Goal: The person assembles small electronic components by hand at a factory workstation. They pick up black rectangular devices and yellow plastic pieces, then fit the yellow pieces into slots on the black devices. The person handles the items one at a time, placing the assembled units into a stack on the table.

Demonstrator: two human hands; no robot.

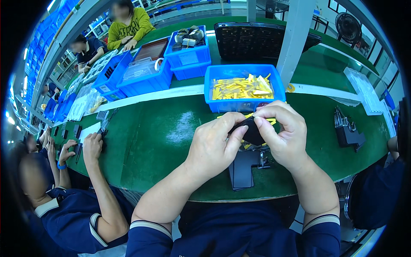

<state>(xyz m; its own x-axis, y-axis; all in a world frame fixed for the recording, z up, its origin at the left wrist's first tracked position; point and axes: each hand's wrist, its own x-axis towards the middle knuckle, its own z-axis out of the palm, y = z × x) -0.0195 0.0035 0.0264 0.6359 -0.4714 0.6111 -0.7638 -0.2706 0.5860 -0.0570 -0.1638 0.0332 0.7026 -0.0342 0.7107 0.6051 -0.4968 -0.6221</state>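
Black small flat part (251,132), pinched between both hands (252,139)

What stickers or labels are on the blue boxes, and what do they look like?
Dark label: front wall of the nearest blue box of yellow strips, small dark rectangle.
Pale label: front of the blue box behind it, light rectangle.
White label: front of the far-left blue box, small white rectangle.

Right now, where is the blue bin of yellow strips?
In the head view, the blue bin of yellow strips sits centre on the green table, just beyond both hands, beside the white post.
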